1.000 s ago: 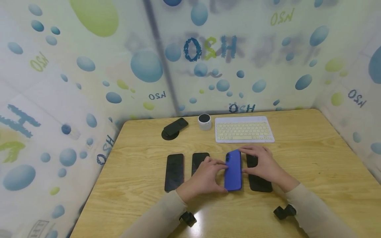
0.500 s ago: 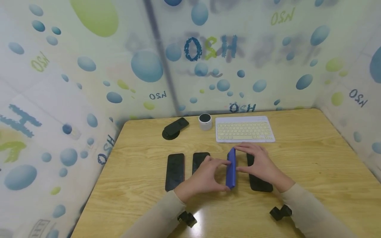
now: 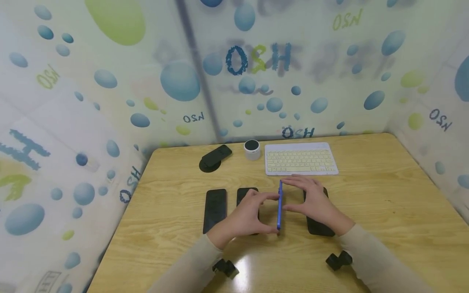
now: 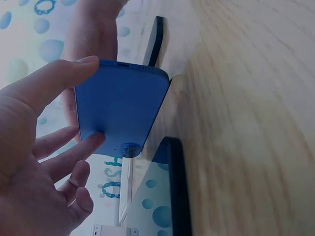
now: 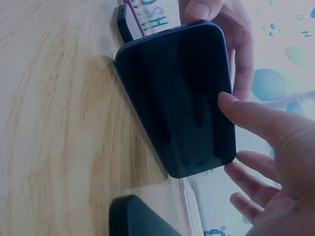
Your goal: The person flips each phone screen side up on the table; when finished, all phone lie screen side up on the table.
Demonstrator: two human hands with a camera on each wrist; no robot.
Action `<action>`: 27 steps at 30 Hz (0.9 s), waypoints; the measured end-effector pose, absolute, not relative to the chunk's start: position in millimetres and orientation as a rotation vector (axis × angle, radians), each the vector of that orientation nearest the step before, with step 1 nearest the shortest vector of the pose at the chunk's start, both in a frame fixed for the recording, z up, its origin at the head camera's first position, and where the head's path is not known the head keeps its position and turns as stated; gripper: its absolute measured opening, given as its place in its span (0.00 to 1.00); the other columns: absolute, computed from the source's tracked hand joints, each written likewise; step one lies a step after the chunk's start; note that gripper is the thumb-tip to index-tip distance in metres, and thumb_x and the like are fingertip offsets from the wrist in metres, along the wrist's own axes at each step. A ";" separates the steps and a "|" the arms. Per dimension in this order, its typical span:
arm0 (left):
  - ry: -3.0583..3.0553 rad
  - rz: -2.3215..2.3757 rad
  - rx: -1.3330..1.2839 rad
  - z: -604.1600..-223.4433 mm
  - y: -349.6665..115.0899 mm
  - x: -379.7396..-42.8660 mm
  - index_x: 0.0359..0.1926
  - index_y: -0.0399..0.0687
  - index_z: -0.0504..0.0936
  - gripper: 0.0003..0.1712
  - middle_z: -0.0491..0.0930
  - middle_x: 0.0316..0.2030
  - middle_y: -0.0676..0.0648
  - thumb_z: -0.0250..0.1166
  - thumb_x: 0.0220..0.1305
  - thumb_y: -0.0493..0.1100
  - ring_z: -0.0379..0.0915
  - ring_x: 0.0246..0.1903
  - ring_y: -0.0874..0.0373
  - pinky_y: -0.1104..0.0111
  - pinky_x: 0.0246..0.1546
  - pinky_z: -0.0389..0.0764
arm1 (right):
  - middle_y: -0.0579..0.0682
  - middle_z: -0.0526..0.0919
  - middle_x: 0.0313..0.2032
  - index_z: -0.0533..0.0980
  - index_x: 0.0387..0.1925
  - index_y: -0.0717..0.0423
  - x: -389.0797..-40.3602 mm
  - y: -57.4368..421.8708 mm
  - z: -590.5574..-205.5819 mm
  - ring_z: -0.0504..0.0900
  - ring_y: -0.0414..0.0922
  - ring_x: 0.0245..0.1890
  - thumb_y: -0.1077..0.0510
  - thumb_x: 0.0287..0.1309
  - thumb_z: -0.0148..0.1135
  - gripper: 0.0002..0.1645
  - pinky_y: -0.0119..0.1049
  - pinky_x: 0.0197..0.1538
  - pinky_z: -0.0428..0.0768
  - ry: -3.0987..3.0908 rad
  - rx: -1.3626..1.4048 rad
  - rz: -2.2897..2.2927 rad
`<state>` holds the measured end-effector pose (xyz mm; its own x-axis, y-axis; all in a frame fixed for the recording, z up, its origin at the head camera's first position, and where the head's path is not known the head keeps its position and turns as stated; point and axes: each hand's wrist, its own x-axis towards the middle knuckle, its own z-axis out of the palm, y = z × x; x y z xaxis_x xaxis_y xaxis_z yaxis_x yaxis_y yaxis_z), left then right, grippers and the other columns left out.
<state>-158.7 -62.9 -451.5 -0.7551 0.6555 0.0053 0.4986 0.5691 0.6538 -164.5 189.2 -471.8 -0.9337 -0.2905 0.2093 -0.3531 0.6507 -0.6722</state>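
A blue smartphone (image 3: 280,205) stands on its long edge on the table, held between both hands. My left hand (image 3: 245,217) has its thumb at the phone's near end, and its fingers touch the blue back (image 4: 120,98). My right hand (image 3: 315,205) lays its thumb on the dark screen (image 5: 177,98), with fingers at the far end. Partly behind the left hand lies a black phone (image 3: 244,193); another phone (image 3: 215,209) is further left. Below the right hand lies a third dark phone (image 3: 319,226), partly covered.
At the back stand a dark phone-like slab on a round black base (image 3: 209,166), and a white cylinder with a black top (image 3: 252,150). A white keyboard (image 3: 301,159) lies behind the hands. Patterned walls (image 3: 234,101) border the wooden table (image 3: 384,195).
The blue phone has turned from showing its back upward at an angle to standing upright on its long edge. Both hands have shifted slightly left with it.
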 end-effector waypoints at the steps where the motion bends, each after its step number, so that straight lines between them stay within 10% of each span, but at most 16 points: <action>1: 2.571 0.949 0.970 -450.9 -64.2 -159.5 0.74 0.60 0.71 0.51 0.75 0.67 0.60 0.83 0.50 0.56 0.65 0.53 0.54 0.70 0.49 0.72 | 0.56 0.76 0.69 0.77 0.67 0.45 -164.8 188.0 -471.8 0.65 0.62 0.73 0.46 0.43 0.85 0.47 0.74 0.70 0.47 -2.779 0.545 1.158; 27: 2.699 0.771 0.900 -455.1 -83.7 -162.4 0.70 0.51 0.77 0.48 0.82 0.62 0.54 0.84 0.48 0.54 0.66 0.55 0.57 0.62 0.56 0.76 | 0.57 0.78 0.66 0.79 0.65 0.47 -169.3 186.1 -482.1 0.68 0.62 0.70 0.51 0.41 0.86 0.46 0.75 0.68 0.39 -2.997 0.583 0.946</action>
